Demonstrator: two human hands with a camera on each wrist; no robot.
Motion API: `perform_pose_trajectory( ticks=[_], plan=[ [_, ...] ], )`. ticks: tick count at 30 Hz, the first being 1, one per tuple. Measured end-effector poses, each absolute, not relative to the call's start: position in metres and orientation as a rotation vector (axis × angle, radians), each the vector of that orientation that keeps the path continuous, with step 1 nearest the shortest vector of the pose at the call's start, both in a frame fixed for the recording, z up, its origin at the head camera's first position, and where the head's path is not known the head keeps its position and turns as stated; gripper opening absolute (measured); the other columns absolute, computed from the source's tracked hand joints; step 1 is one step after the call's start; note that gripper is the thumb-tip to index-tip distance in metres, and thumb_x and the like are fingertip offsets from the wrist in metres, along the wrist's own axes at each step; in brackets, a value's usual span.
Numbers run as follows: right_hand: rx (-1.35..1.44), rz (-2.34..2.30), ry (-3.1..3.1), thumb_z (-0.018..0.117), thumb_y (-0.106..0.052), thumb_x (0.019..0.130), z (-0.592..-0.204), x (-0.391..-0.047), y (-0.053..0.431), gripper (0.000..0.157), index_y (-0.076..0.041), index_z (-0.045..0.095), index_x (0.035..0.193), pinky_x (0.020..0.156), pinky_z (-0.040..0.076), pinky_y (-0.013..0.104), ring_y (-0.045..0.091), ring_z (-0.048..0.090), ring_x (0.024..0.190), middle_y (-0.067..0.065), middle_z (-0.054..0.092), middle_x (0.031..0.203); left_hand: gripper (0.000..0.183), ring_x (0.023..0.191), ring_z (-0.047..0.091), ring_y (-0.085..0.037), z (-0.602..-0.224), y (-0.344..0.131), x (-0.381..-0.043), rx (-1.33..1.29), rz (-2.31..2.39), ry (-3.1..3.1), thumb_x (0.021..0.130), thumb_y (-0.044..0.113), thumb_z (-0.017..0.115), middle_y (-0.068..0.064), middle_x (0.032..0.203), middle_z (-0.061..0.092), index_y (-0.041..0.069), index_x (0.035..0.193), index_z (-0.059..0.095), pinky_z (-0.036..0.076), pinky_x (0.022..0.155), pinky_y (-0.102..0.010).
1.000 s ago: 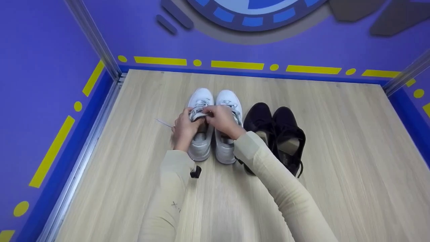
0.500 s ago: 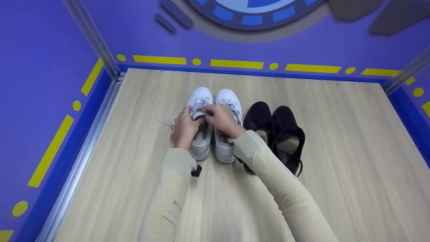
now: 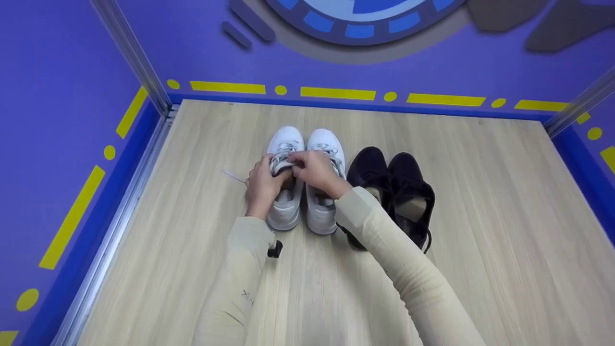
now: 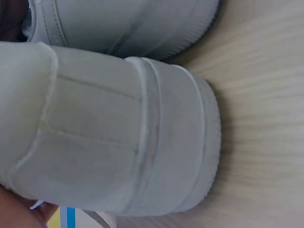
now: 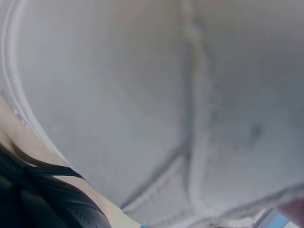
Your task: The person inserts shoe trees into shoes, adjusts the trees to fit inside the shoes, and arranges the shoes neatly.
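A pair of white lace-up sneakers stands side by side on the wooden floor, toes pointing away. My left hand grips the left sneaker near its tongue, thumb inside the opening and fingers along the outer side. Over the same tongue, my right hand pinches at the shoelace with thumb and forefinger; its wrist passes above the right sneaker. A loose lace end sticks out left of my left hand. The left wrist view is filled by a white heel, with fingers at the lower left corner.
A pair of black lace-up shoes stands close to the right, partly under my right forearm; light inserts sit inside. Part of one black shoe shows in the right wrist view. Blue panels enclose the wooden floor.
Both hands stay at the left sneaker's tongue. My left wrist has shifted slightly down and left, and the left thumb sits a little differently in the opening. The shoes have not moved.
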State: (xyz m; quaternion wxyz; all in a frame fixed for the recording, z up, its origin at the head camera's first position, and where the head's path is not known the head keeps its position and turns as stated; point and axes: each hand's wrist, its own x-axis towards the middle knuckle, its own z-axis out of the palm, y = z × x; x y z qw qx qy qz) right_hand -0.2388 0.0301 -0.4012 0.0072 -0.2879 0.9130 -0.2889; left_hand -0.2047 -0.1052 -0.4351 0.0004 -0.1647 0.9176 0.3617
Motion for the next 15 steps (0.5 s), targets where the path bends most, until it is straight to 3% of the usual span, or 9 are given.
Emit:
perform_pose_trajectory(
  ticks=[9,15],
  plan=[
    [-1.027,-0.782,2.735,0.047,-0.002,0.08,-0.393,-0.236,0.035,0.033,-0.005,0.063,0.109,0.097,0.038,0.033,0.023,0.051,0.114,0.01,0.056,0.122,0.065,0.118,0.043,-0.028,-0.435,-0.113,-0.2,-0.341,1.285,2.845,0.074,0.03,0.067,-0.012,0.128,0.045,0.017,0.131,0.039,0.033,0.098,-0.042],
    [-1.129,-0.686,2.714,0.046,0.0,0.08,-0.39,-0.233,0.038,0.035,-0.005,0.062,0.111,0.099,0.036,0.034,0.025,0.049,0.117,0.013,0.051,0.127,0.068,0.123,0.036,-0.028,-0.431,-0.114,-0.197,-0.306,1.339,2.798,0.076,0.026,0.066,-0.013,0.134,0.039,0.016,0.135,0.033,0.029,0.102,-0.041]
  ],
)
